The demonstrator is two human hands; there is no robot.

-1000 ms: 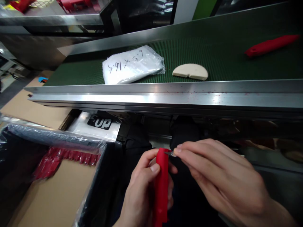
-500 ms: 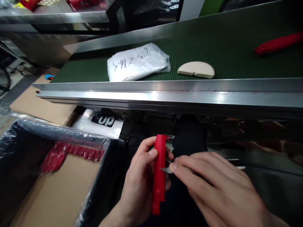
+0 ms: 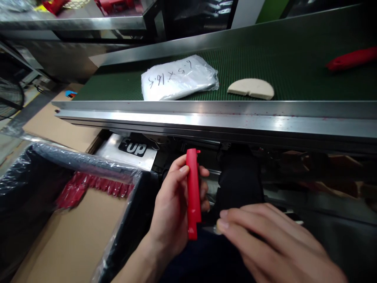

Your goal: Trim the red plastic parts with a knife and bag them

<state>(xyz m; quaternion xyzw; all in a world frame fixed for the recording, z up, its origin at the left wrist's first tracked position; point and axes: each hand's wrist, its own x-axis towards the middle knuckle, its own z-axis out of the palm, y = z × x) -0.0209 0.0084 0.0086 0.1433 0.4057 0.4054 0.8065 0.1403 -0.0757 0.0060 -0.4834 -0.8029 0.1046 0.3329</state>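
Observation:
My left hand (image 3: 172, 204) is closed around a long red plastic part (image 3: 193, 192), held upright with its thumb on the near face and fingers behind. A small nub sticks out at the part's top right, and its lower end is stepped. Just to the right, my right hand (image 3: 271, 239) pinches a small knife (image 3: 216, 228). Its thin pointed blade faces left, apart from the red part and near its lower end. The knife's handle is mostly hidden by the fingers.
Ahead runs a green conveyor belt (image 3: 297, 78) with a metal edge. On it lie a plastic-wrapped packet (image 3: 179, 78), a beige half-round piece (image 3: 251, 88) and another red part (image 3: 353, 59). At left, a lined bin (image 3: 141, 208) holds cardboard (image 3: 85, 232) and bagged red pieces (image 3: 73, 190).
The knife blade has come off the red part's side and moved down. My left hand has raised the part slightly. The view has shifted a little left.

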